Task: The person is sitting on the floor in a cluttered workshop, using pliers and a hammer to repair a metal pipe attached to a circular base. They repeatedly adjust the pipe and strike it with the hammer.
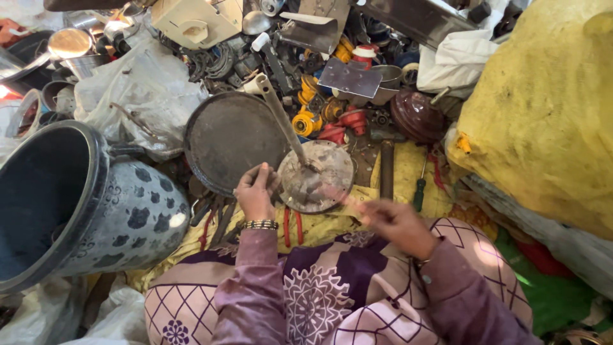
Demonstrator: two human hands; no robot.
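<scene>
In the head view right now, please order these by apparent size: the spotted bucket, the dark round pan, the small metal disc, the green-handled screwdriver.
1. spotted bucket, though nearest the camera
2. dark round pan
3. small metal disc, touched by the left hand
4. green-handled screwdriver

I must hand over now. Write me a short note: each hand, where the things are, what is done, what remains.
Left hand: fingers grip the rim of the worn round metal disc, steadying it.
Right hand: blurred, just right of the disc; whether it holds anything cannot be told.
A long metal handle runs from the disc's centre, upward.
Dark round pan lies beside it, left.
Screwdriver lies right, untouched.
Done and left: cannot tell.
</scene>
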